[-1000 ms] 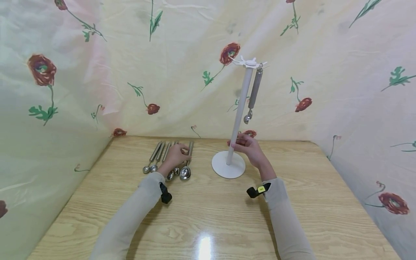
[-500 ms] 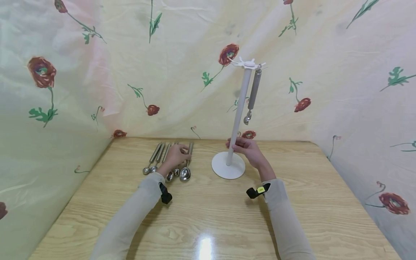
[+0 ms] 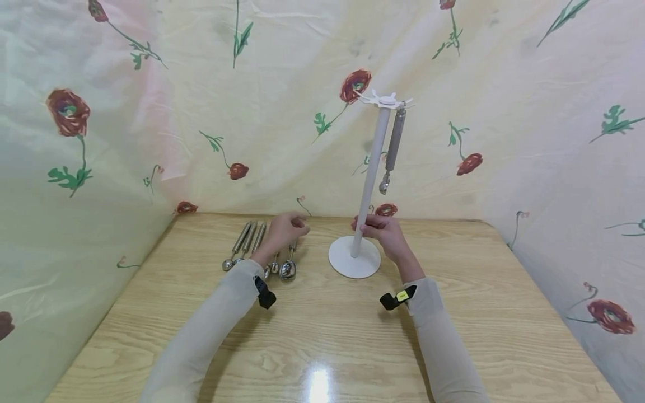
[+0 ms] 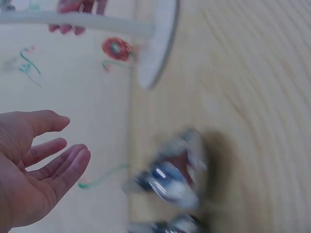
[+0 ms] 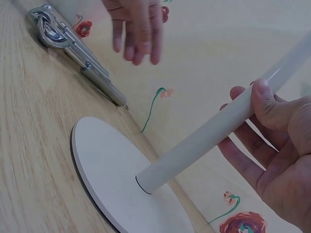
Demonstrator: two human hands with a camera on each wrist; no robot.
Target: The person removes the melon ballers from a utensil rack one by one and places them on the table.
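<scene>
My right hand [image 3: 388,235] pinches the lower pole of a white utensil stand [image 3: 371,173], thumb on one side and fingers behind. The stand's round base rests flat on the table. From its hooked top hangs a grey-handled metal scoop [image 3: 395,140]. My left hand [image 4: 34,170] hovers with loosely bent fingers and nothing in it. Below it a metal ladle or large spoon [image 3: 288,270] lies at the right end of a row; part of its handle is hidden by the hand. More metal scoops or spoons [image 3: 241,240] lie to the left, partly covered by the left wrist.
The wooden table [image 3: 322,324] ends at the back against a flower-printed cloth [image 3: 272,112], which also hangs at both sides. Several hooks ring the stand's top [image 3: 387,101], at well above hand height.
My left hand has lifted off the row of utensils and shifted slightly right and away, with nothing in it. The right hand keeps its place on the pole.
</scene>
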